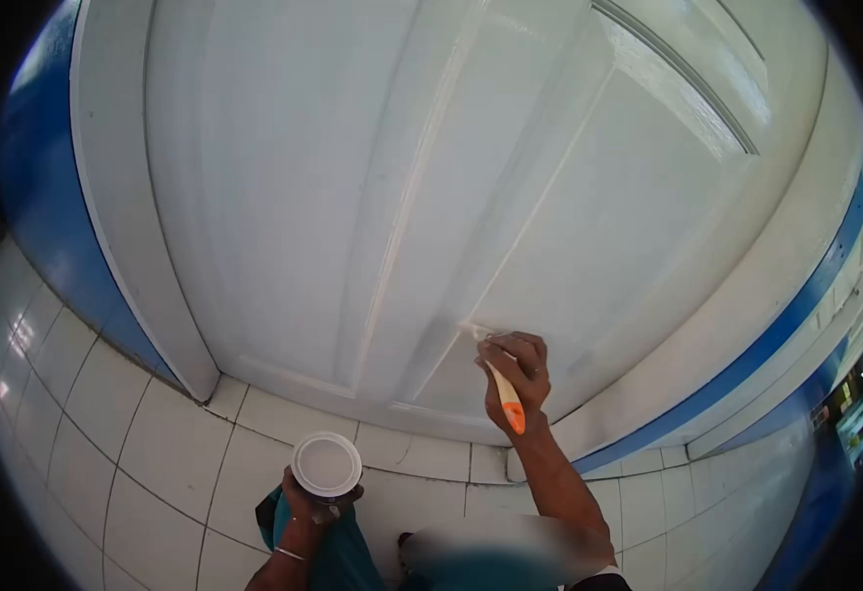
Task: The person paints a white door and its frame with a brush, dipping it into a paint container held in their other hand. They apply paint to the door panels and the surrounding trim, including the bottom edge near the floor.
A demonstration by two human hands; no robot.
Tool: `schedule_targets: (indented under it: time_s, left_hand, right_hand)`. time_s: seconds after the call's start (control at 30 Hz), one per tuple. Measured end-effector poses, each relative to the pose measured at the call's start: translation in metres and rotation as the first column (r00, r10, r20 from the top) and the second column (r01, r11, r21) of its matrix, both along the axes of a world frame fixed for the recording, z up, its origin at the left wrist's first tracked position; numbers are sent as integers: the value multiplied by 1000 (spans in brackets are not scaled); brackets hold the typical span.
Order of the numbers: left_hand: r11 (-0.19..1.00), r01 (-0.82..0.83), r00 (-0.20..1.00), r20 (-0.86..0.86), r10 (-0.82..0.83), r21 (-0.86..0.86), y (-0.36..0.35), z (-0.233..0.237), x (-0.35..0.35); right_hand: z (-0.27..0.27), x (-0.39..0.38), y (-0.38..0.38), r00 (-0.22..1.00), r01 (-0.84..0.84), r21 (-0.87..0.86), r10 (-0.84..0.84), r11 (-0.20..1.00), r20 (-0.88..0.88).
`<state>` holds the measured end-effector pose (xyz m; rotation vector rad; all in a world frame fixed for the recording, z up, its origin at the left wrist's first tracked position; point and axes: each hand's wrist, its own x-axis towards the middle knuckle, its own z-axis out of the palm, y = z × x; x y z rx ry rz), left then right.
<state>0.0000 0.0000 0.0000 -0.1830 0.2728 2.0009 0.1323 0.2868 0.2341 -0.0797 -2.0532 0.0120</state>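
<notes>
My right hand is closed round a paintbrush with a pale handle and an orange end. Its bristles meet the white panelled door low down, at the edge of a raised panel moulding. Lower left, my left hand grips a round tub from below and the side. A white rim rings the tub's pale top, which faces up toward me. Whitish paint marks show on the fingers of my left hand.
White floor tiles run along the door's foot. A white frame and blue wall stand on the left. At right are a white wall with a blue stripe and distant objects. A teal garment hangs below my left hand.
</notes>
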Motion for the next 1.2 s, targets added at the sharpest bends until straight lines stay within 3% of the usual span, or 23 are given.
schedule_targets:
  time_s: [0.07, 0.17, 0.23, 0.3, 0.37, 0.43, 0.5, 0.57, 0.7, 0.8, 0.9, 1.03, 1.2]
  left_hand:
    - [998, -7, 999, -36, 5, -56, -5, 3, 0]
    - [999, 11, 998, 55, -14, 52, 9, -16, 7]
    - [999, 18, 998, 66, -20, 28, 0, -7, -1]
    - [1000, 23, 997, 72, -24, 18, 3, 6, 1]
    - [1000, 12, 998, 59, -12, -2, 2, 18, 3]
    - [995, 30, 995, 87, -39, 95, 0, -2, 1]
    - [990, 41, 996, 74, -51, 133, 4, -18, -2]
    - [994, 48, 998, 24, -51, 97, 3, -23, -2]
    - [998, 31, 994, 105, -37, 61, 5, -7, 1]
    - [999, 27, 998, 51, -29, 44, 5, -9, 1]
    - [998, 47, 999, 25, -48, 40, 4, -14, -1]
    - [1000, 23, 999, 43, -23, 15, 4, 9, 3]
    - [999, 19, 999, 31, -21, 49, 2, 8, 3]
  right_hand:
    - [17, 0, -13, 992, 46, 105, -33, 993, -123]
    - [0, 5, -16, 992, 103, 275, -79, 956, -97]
    - [-39, 3, -19, 976, 166, 234, -193, 958, 101]
    - [-90, 7, -8, 959, 129, 240, -183, 962, 218]
    - [-122, 18, -13, 910, 58, 221, -143, 974, 390]
    - [-128, 20, -17, 884, -6, 68, -26, 998, 467]
    - [-121, 21, -18, 889, -51, -110, 96, 993, 448]
    - [-66, 9, -22, 965, -71, -154, 107, 986, 240]
    - [-10, 6, -7, 993, 11, 31, -7, 999, -121]
    - [-6, 15, -23, 988, 120, 180, -101, 976, -115]
    - [-65, 12, -17, 974, 150, 242, -186, 959, 133]
    - [-172, 14, -9, 924, 115, 188, -175, 975, 340]
    - [-220, 14, -18, 863, 110, 118, -154, 987, 482]
